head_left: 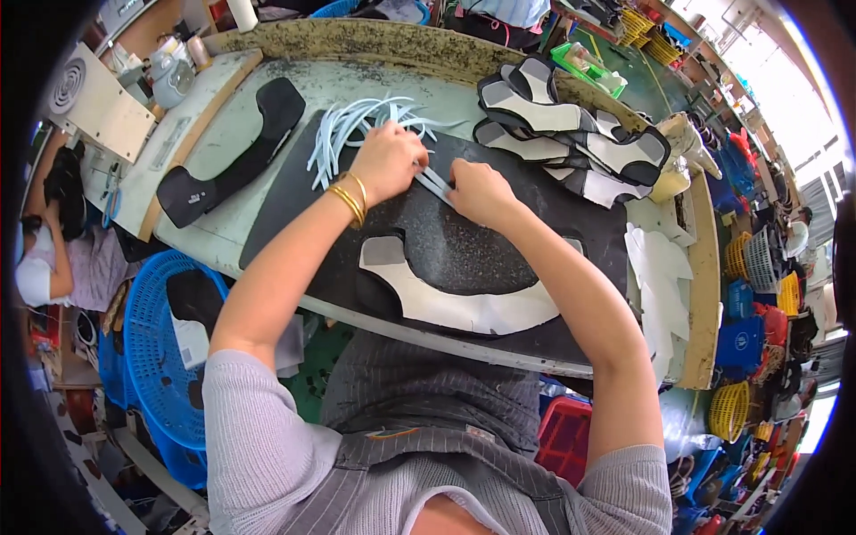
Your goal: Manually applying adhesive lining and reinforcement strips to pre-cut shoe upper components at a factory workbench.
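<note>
Between my two hands runs a pale blue narrow strip [434, 182], which looks doubled. My left hand [390, 160], with gold bangles at the wrist, pinches its far left end. The near right end is in the closed fingers of my right hand [481, 192]. A loose bundle of similar pale strips [332, 143] lies beside and beyond my left hand on the dark mat [294, 218]. Nearer me on the mat lies a curved white piece with black edging and grey ends [464, 310], which looks like a shoe part; my right forearm covers some of it.
A black curved piece [241, 169] rests at left, and several white-and-black ones are piled [571, 134] at far right. White sheets [658, 276] lie at the right edge. A raised wooden rim [357, 40] borders the table. A blue basket [156, 343] stands at lower left.
</note>
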Available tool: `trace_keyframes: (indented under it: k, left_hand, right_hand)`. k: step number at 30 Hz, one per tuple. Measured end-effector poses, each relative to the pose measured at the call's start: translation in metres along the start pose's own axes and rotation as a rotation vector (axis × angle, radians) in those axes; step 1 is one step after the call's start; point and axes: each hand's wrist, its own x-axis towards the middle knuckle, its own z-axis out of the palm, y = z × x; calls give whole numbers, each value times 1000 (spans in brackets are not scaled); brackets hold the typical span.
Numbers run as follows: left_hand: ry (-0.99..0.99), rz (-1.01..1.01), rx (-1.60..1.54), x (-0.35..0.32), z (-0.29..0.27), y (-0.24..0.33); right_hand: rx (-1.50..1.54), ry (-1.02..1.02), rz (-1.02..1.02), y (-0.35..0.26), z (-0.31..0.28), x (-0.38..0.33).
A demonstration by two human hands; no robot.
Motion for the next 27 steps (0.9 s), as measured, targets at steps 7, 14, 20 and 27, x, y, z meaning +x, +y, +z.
trace_keyframes:
  k: [7,14,20,27]
  left_hand:
    - [12,22,201,-21,-8,2]
    - [-41,95,-340,-116,-58,139]
    - [-59,72,-254,-160,-32,160]
    - [79,172,-765,-44,-64,143]
  right_hand:
    - [53,-13,57,40,-55,-35]
    - [1479,541,79,51,-89,-197]
    - [1396,176,187,-16,-50,-210]
    - [1264,72,102,-9,-99,-183]
